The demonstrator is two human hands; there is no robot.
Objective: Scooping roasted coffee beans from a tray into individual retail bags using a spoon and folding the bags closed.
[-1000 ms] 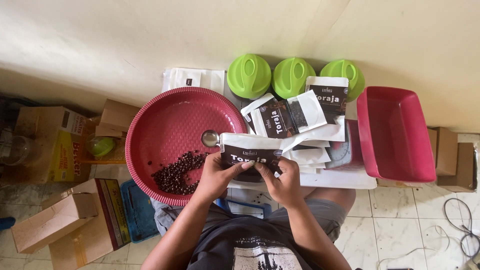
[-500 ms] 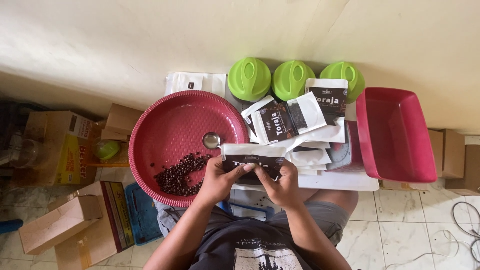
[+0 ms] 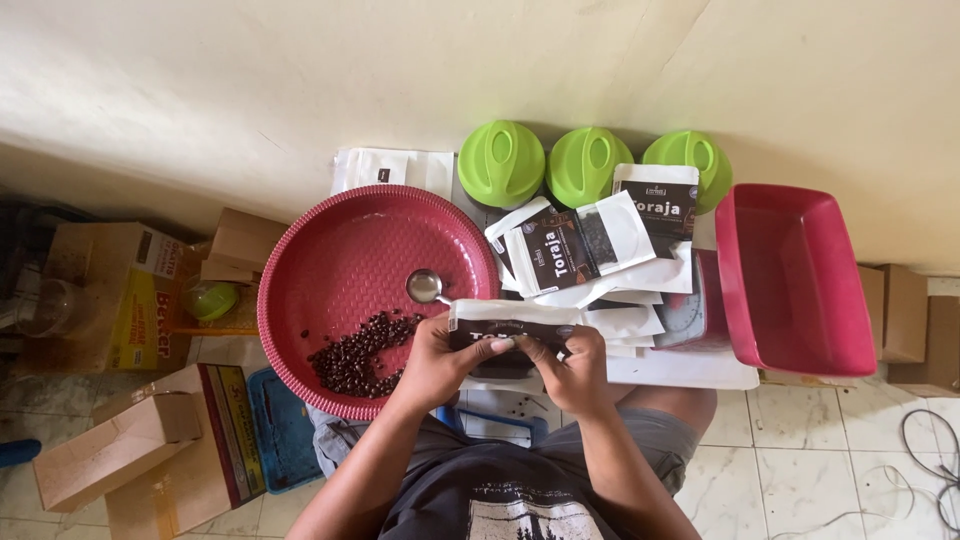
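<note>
A white pouch with a dark label [image 3: 510, 322] is held flat between both hands over my lap. My left hand [image 3: 438, 362] grips its left end, and my right hand [image 3: 570, 365] grips its right end, fingers pinching the lower edge. Just to the left sits a round red woven tray [image 3: 330, 270] with a heap of dark coffee beans [image 3: 358, 352] near its front and a small metal scoop [image 3: 426, 287] lying in it. A pile of matching white pouches [image 3: 590, 245] lies behind my hands.
Three green lidded jars [image 3: 502, 163] stand against the wall. A red rectangular tub [image 3: 790, 280] sits at the right. Cardboard boxes [image 3: 120, 460] crowd the floor at the left, more boxes [image 3: 905, 310] at the right, and cables [image 3: 935, 460] lie on the tiles.
The pouch has been drawn closer to my body and lower, and my fingers have shifted along its lower edge. The tray, beans and scoop stay put.
</note>
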